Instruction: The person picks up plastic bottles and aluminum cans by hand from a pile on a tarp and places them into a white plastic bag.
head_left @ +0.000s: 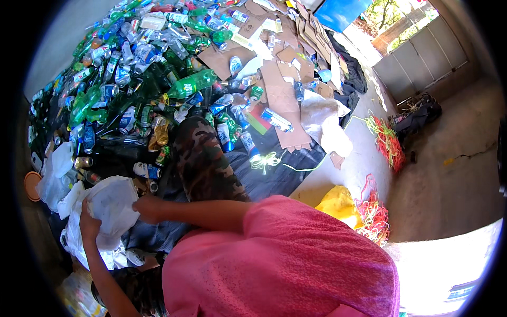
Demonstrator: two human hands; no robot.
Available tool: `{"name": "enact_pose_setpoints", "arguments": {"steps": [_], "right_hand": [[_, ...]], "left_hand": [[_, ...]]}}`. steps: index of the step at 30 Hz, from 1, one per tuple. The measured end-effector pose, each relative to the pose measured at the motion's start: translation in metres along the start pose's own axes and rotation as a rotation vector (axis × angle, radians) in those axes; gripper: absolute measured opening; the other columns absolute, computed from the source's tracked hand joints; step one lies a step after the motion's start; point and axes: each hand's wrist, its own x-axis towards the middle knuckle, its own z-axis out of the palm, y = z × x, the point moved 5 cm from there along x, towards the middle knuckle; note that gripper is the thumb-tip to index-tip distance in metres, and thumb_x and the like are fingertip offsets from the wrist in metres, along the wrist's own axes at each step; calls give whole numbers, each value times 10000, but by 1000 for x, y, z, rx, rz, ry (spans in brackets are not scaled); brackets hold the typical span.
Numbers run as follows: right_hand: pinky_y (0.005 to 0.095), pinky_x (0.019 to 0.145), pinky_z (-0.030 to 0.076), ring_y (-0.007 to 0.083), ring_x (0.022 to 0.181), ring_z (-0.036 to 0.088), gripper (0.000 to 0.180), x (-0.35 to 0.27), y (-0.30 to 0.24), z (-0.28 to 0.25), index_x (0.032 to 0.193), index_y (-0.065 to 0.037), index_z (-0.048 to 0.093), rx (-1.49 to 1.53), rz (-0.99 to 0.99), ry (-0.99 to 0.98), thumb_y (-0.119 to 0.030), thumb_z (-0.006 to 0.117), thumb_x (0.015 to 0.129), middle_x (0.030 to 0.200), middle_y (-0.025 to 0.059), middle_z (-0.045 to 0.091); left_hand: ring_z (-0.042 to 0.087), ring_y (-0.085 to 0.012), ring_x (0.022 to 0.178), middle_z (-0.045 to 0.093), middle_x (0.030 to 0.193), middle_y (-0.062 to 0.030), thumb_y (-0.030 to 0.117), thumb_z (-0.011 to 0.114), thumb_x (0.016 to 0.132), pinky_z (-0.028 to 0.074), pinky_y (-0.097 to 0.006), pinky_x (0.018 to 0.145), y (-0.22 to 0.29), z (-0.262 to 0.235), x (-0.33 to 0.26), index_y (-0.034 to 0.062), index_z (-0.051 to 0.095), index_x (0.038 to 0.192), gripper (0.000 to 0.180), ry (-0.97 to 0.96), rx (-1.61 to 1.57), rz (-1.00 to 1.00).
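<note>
Textured pink shirt point(285, 256), left hand point(90, 225) and right hand point(151, 208), grip clamped on crinkled white plastic bag point(112, 208)

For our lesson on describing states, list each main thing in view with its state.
White bag: spread open
Left grip: closed on its left edge
Right grip: closed on its right edge
Large green bottle: lying sideways
Cardboard strip: lying flat
Yellow plastic: crumpled
Red-yellow cords: tangled

From my remote seat I see a pink shirt point(285, 259) with a fine darker speckle, its right sleeve point(264, 214) leaving the forearm point(206, 212) bare. The trousers point(205, 161) are camouflage, blotched brown, black and pale. Both hands point(149, 210) are bare.
</note>
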Motion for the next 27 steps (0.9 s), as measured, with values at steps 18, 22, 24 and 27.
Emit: {"name": "enact_pose_setpoints", "arguments": {"steps": [18,22,24,27], "right_hand": [[493,795,525,393,916,672,270,-171,388,-220,962,-4,726,-447,898,659,-136,573,783,975,208,709],[482,953,488,388,1149,612,582,-209,450,-163,1282,-2,573,-312,1249,518,-405,647,868,1212,251,632],[476,964,486,390,1181,596,674,-201,451,-152,1331,-6,534,-167,1316,693,-425,681,825,1248,248,618],[475,935,495,396,1152,604,637,-175,443,-153,1276,-4,576,-91,1259,712,-421,691,809,1213,236,634]], "left_hand": [[537,-413,1258,540,1384,-244,-140,515,655,438,-399,1034,-10,-23,-26,119,365,1504,901,192,82,4],[598,-434,1154,584,1315,-257,-128,527,664,474,-430,987,3,-28,-16,149,369,1503,897,197,50,-143],[616,-437,1119,602,1289,-257,-124,523,672,485,-441,969,5,-29,-17,162,371,1502,891,226,74,-171],[590,-442,1160,586,1312,-258,-128,504,684,470,-436,991,7,-31,-17,167,382,1498,874,248,73,-168]]}}
